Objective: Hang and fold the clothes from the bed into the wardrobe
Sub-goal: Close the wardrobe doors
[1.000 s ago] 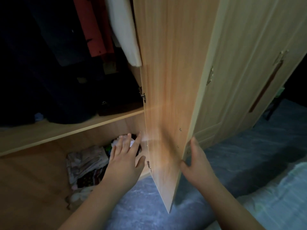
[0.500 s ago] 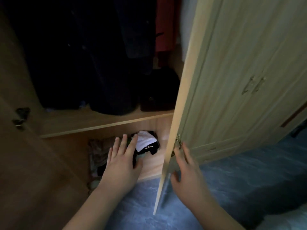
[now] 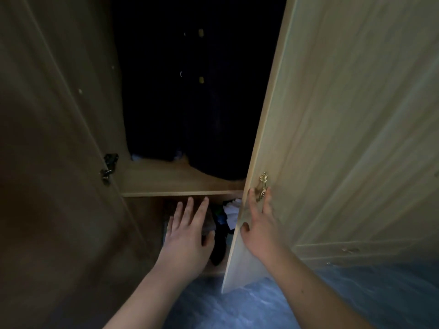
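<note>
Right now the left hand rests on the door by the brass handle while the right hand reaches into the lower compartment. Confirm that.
Hands are swapped. The head view shows the right hand on the door by the brass handle; the left hand reaches into the lower compartment.

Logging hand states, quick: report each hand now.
Left hand: open, fingers straight, holding nothing.
Right hand: open, pressed flat on the pale wooden wardrobe door.

dim room; blue mottled floor (image 3: 237, 309) below; light falls from right, left side shadowed.
</note>
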### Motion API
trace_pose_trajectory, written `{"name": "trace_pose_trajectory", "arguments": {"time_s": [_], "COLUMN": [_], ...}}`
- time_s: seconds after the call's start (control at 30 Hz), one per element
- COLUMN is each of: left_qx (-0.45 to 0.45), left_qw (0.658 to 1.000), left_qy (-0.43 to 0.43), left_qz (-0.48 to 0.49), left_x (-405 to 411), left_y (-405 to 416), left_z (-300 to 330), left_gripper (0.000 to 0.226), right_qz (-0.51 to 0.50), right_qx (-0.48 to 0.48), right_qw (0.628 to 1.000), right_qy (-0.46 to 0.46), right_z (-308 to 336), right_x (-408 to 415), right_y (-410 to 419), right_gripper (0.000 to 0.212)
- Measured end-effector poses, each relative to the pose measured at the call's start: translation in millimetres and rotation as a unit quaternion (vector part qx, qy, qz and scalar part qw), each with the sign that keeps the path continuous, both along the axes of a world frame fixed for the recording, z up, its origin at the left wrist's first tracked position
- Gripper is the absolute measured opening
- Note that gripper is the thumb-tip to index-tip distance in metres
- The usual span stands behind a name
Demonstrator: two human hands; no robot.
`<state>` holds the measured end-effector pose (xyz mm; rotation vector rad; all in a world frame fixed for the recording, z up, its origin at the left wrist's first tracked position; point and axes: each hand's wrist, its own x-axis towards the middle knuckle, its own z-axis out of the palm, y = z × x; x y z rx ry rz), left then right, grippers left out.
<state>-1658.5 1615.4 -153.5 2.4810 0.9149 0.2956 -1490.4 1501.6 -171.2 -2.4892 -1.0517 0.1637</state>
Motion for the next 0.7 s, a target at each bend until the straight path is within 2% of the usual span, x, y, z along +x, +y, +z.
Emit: {"name": "trace_pose_trajectory", "arguments": {"time_s": [0.13,0.33,0.57,0.7], "left_qx": [-0.011,-0.027,0.014,0.017], "left_qw": [0.999,0.993,0.979,0.969], "left_qy": [0.031,0.050,0.078,0.124], "left_qz": [0.027,0.100,0.190,0.212], "left_x": [7,12,-1,-18], "left_y": [9,12,3,-10], "left_z": [-7,-11,-17,-26], "left_gripper": [0.077,0.078,0.077,0.078], "right_qz": [0.020,0.059,0.101,0.123], "right_qx": [-0.028,-0.036,-0.033,-0.049], "right_qw": [0.999,0.997,0.994,0.990], "right_qy": [-0.033,-0.034,-0.041,-0.049], "right_z": [-1,-13,-28,-31], "right_x": [23,50,82,86], "right_y": [19,44,63,61], "right_gripper": [0.096,0.102,0.103,0.099]}}
